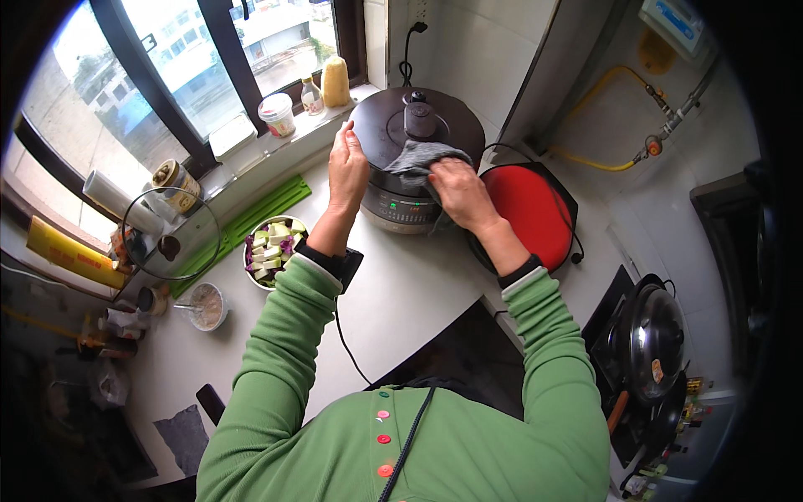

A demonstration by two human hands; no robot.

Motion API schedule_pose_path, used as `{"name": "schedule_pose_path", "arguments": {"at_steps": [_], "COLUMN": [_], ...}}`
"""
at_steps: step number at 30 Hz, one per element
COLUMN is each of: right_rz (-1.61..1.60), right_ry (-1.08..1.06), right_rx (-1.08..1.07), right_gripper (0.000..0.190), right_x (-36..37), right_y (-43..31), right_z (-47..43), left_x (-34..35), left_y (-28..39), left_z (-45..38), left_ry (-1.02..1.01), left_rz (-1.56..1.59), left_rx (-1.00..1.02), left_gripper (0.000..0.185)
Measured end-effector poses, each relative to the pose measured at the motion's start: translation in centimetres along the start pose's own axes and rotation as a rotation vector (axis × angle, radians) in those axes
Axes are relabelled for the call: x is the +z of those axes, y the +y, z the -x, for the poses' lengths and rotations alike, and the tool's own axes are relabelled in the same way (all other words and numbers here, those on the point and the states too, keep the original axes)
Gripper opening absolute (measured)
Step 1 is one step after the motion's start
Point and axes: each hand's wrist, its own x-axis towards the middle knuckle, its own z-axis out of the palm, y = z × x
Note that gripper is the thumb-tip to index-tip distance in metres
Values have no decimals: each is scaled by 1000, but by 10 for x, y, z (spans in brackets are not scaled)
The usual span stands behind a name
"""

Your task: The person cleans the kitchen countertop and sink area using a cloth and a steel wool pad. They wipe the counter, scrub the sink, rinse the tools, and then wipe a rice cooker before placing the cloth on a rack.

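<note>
An electric pressure cooker (401, 219) with a dark lid (382, 122) stands on the counter in front of me, lights glowing on its control panel. My right hand (463, 191) presses a grey cloth (419, 162) onto the front of the lid, below its steam valve cover (420, 119). Part of the cloth hangs down by the panel. At the left side of the cooker, my left hand (349, 166) is held upright against the lid's edge, fingers extended. Whether its fingertips press on the rim is hard to see.
A bowl of cut vegetables (273, 251) sits near my left forearm, beside a green board (270, 207). Right of the cooker lies a red round-cornered appliance (524, 207) with a cord. A glass lid (170, 233) leans leftward. A lidded pan (652, 339) occupies the stove.
</note>
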Motion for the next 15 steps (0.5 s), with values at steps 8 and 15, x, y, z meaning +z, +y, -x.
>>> {"name": "schedule_pose_path", "arguments": {"at_steps": [8,15], "right_rz": [43,17], "right_ry": [-246,-97], "right_rx": [386,276], "right_gripper": [36,43], "right_x": [22,41], "right_y": [122,91], "right_z": [-67,-56], "left_x": [33,39], "left_y": [-38,-37], "left_z": [-6,7], "left_ry": [-126,-103], "left_rz": [-611,-942], "left_rx": [154,163], "left_gripper": [59,71]}}
